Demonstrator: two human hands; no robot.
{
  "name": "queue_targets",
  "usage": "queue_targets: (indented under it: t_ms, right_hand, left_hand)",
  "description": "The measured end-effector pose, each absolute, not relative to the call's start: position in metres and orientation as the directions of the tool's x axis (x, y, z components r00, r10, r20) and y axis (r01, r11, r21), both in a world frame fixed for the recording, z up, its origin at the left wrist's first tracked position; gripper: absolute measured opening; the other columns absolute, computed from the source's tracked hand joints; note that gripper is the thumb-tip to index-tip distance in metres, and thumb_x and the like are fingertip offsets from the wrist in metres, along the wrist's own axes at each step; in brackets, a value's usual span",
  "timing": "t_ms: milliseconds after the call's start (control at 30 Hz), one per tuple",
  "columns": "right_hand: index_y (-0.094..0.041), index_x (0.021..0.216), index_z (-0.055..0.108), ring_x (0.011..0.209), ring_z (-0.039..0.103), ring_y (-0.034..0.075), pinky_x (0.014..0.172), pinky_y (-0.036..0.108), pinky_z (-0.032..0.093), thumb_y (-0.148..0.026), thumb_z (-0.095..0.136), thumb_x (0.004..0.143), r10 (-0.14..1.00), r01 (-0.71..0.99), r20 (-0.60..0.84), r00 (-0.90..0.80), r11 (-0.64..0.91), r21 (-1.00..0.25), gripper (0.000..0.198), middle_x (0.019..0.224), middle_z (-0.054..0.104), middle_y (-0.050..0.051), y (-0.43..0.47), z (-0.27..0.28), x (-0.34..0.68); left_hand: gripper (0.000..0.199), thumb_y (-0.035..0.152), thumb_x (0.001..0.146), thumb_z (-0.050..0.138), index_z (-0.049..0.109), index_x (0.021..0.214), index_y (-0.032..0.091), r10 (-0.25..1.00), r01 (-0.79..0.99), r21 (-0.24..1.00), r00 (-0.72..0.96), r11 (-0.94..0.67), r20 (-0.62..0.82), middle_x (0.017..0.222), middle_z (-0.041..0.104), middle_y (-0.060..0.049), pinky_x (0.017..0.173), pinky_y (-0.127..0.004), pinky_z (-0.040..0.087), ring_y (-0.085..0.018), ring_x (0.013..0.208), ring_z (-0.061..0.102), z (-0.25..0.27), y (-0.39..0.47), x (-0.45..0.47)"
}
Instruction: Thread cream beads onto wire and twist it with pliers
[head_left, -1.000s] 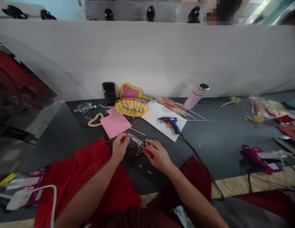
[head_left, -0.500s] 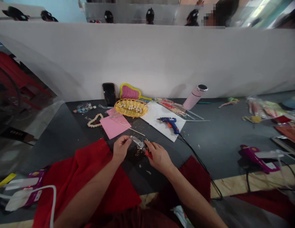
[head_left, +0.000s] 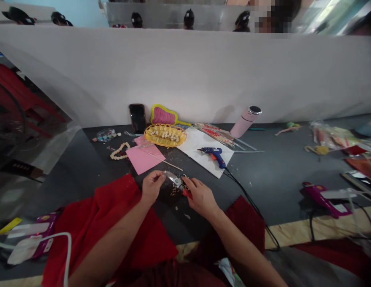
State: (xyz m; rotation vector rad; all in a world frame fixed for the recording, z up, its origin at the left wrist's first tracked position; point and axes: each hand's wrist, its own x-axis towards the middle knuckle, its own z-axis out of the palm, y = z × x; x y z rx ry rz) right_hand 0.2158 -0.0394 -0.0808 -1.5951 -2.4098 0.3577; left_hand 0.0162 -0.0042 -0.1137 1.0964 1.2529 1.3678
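Over the dark table, my right hand (head_left: 201,196) is wrapped round the red handle of a pair of pruning shears (head_left: 175,180), whose silver blades point left. My left hand (head_left: 152,185) is closed in a pinch at the tip of the blades; whatever small thing lies between its fingers is too small to make out. Small beige cut pieces (head_left: 174,189) lie scattered on the table just below the shears. A thin wooden stick (head_left: 170,163) lies beyond my hands, partly over a pink paper sheet (head_left: 146,158).
A yellow wicker basket (head_left: 165,135) holds small pale pieces. A beaded heart (head_left: 119,151) lies left of the pink paper. The blue glue gun (head_left: 214,154) rests on a white board (head_left: 200,149), its cord trailing right. A phone (head_left: 137,118) and a pink flask (head_left: 245,121) stand by the partition.
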Motion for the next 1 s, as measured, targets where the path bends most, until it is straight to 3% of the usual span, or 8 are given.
queue_targets:
  t_ms: [567,767,1000]
  right_hand:
    - [-0.019,0.127,0.044,0.097,0.055,0.020,0.087,0.027,0.042,-0.017,0.051,0.078,0.913,0.834,0.028,-0.407,0.384,-0.397,0.049,0.106,0.058,0.009,-0.0399,-0.0812,0.2165]
    - [-0.021,0.127,0.043,0.094,0.055,0.020,0.084,0.027,0.043,-0.016,0.049,0.079,0.923,0.857,0.023,-0.384,0.365,-0.362,0.048,0.103,0.058,0.007,-0.0409,-0.0839,0.2162]
    - [-0.019,0.131,0.039,0.103,0.051,0.020,0.092,0.031,0.039,-0.015,0.052,0.077,0.898,0.841,0.045,-0.438,0.426,-0.333,0.056,0.113,0.055,0.009,-0.0359,-0.0806,0.2205]
  left_hand:
    - [0.019,0.033,0.072,0.065,0.066,0.069,0.015,0.994,-0.017,1.000,-0.109,-0.017,0.015,0.061,0.061,0.000,0.059,-0.023,0.039,-0.012,0.059,0.051,-0.1080,-0.0043,0.0157]
    - [0.018,0.032,0.074,0.064,0.066,0.070,0.015,0.996,-0.030,0.999,-0.082,-0.039,0.036,0.065,0.063,-0.001,0.064,-0.024,0.041,-0.013,0.063,0.054,-0.1096,-0.0053,0.0161]
    - [0.019,0.033,0.073,0.065,0.066,0.071,0.014,0.998,-0.065,0.998,-0.065,-0.025,0.021,0.065,0.064,-0.001,0.065,-0.024,0.041,-0.013,0.062,0.054,-0.1113,-0.0048,0.0152]
